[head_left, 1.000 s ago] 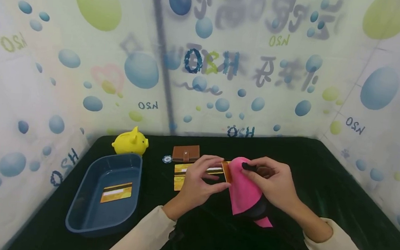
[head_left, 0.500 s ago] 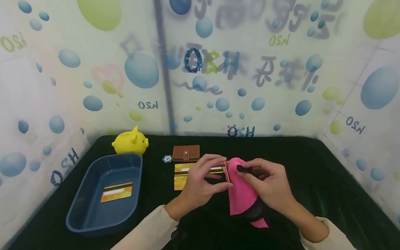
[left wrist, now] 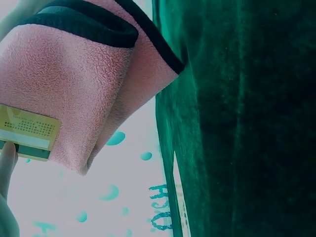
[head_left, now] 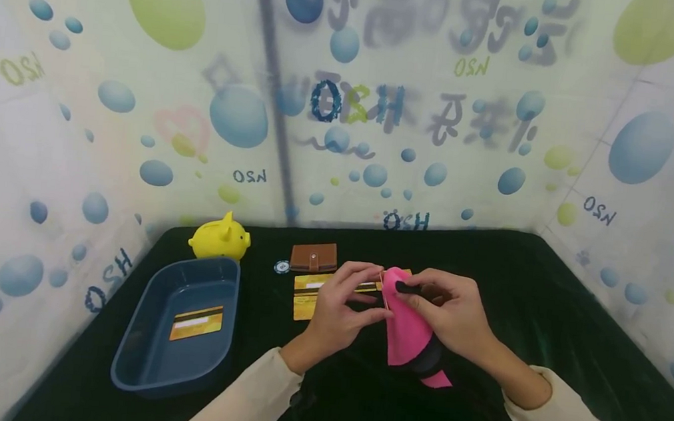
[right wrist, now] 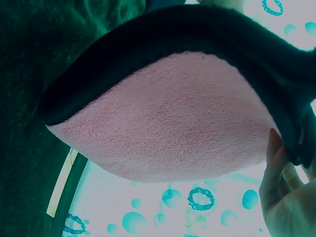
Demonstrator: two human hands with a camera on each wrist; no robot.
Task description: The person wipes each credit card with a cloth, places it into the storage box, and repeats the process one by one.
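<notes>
My left hand pinches a yellow bank card between thumb and fingers; in the head view it stands nearly edge-on. The card's face lies against a pink fleecy cloth with black trim, which hangs folded over above the table. My right hand pinches this cloth near its black trimmed edge. In the right wrist view, the right fingertips meet the trim of the pink cloth. Part of the card is hidden by my left fingers and the cloth.
A blue tray holding another yellow card stands at the left. Behind it is a yellow piggy bank. A brown wallet, a poker chip and yellow cards lie on the dark green tablecloth.
The card has turned from slightly angled to nearly edge-on. My right hand and the pink cloth have shifted slightly left, while my left hand has moved slightly right.
</notes>
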